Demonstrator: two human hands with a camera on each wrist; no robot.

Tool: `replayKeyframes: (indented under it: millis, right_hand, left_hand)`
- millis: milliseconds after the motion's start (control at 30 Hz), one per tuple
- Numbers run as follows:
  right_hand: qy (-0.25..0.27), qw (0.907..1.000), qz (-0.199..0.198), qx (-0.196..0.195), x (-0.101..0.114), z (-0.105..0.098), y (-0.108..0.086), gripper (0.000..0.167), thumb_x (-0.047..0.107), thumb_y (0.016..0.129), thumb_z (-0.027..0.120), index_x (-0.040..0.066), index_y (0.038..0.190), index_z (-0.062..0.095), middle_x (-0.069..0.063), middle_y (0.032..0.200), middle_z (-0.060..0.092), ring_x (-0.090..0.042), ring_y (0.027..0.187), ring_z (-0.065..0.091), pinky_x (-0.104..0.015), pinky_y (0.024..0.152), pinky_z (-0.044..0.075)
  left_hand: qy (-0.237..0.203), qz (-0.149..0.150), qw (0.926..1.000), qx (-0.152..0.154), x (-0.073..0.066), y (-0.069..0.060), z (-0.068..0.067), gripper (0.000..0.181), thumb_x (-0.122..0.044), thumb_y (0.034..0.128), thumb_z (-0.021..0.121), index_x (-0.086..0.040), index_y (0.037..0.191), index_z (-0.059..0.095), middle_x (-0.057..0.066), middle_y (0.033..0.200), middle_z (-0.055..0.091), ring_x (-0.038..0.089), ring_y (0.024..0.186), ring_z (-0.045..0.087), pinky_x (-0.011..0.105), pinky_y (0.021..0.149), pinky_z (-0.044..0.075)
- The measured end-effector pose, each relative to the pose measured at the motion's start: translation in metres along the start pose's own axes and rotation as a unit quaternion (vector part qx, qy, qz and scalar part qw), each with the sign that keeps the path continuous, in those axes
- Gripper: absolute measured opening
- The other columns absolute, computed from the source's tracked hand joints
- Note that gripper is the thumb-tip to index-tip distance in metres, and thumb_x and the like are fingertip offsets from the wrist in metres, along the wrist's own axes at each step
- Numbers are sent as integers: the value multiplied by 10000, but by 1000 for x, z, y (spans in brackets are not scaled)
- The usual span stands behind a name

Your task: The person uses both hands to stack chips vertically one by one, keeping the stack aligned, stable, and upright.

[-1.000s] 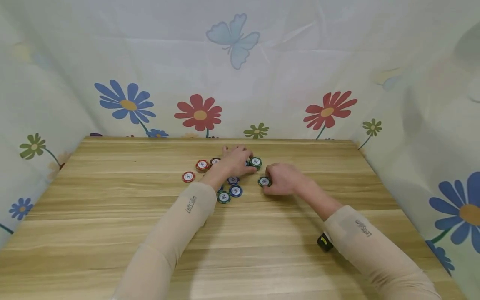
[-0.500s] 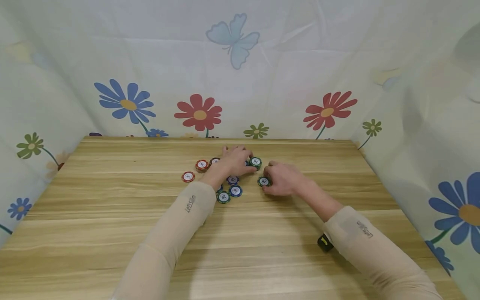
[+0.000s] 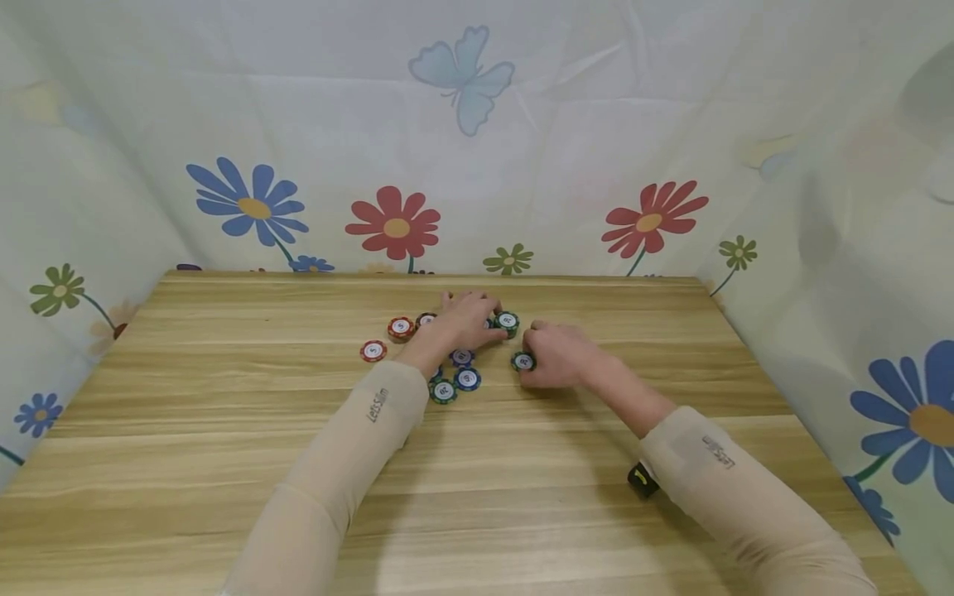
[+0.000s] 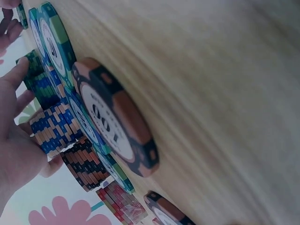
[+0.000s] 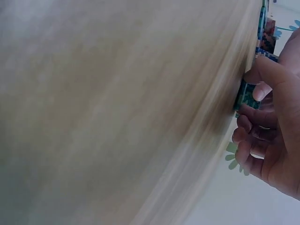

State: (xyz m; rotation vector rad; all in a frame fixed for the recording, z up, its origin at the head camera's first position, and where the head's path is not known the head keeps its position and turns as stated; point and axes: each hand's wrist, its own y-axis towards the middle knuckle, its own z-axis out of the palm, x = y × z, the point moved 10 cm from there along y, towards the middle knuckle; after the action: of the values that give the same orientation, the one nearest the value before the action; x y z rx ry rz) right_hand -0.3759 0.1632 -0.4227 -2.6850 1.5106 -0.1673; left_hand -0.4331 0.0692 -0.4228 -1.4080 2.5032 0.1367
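Poker chips lie in stacks and loose at the far middle of the table. In the head view my left hand (image 3: 465,323) reaches over the stacks, thumb and index finger around a stack of green chips (image 3: 508,320). The left wrist view shows its other fingers behind a blue stack (image 4: 55,129) and a black-and-orange stack (image 4: 84,164). My right hand (image 3: 561,356) pinches a green chip (image 3: 523,362) close to the tabletop, just right of and nearer than the green stack. In the right wrist view its thumb and index finger hide part of the green chips (image 5: 247,96).
Left of the stacks are a red stack (image 3: 400,328) and a single red chip (image 3: 373,351). Loose blue (image 3: 467,379) and green chips (image 3: 443,391) lie near my left wrist. A small black object (image 3: 642,479) sits by my right sleeve. A flowered curtain (image 3: 298,99) rises behind the table.
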Motion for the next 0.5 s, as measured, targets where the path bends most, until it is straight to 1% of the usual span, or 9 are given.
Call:
replayKeyframes:
  millis: [100,200,300,433,500]
  right_hand:
    - [116,9999,-6,-87,-2,-1,1,370,363,821,737,42,990,662,-40,910,584,-174,719,567,-343,628,496]
    - [259,9992,86,-293,-7,-7,2,391,361,823,723,29,1018,656,-56,938,606,-185,755,575,-357,669,512]
    - [465,9972,277,-509,-13,-15,2,374,343,842,718,32,1034,644,-61,955,601,-192,764,571,-352,665,505]
    - [672,9941,407,-741,-17,-25,5,357,316,867,719,20,1049,635,-70,946,589,-200,749,562,-341,637,486]
    - [669,9934,423,-835,-16,-29,7,366,316,872,720,13,1060,638,-75,944,593,-203,752,561,-339,640,483]
  left_hand:
    - [15,-19,10000,3,1,0,0,479,-498,1000,637,-193,1367,605,75,1481,509,319,1419,387,668,1152,146]
    - [-3,-19,10000,8,0,0,0,478,-503,999,635,-195,1363,605,74,1481,508,315,1417,390,666,1152,145]
    - [11,8,10000,2,-1,1,0,475,-503,1000,632,-192,1359,606,72,1476,515,310,1412,401,667,1153,148]
    - [33,36,10000,4,-1,1,0,465,-500,1002,630,-192,1350,609,62,1452,539,305,1391,427,667,1151,156]
    - [34,43,10000,16,0,1,1,460,-498,1004,629,-192,1347,610,59,1442,546,305,1381,435,668,1149,157]
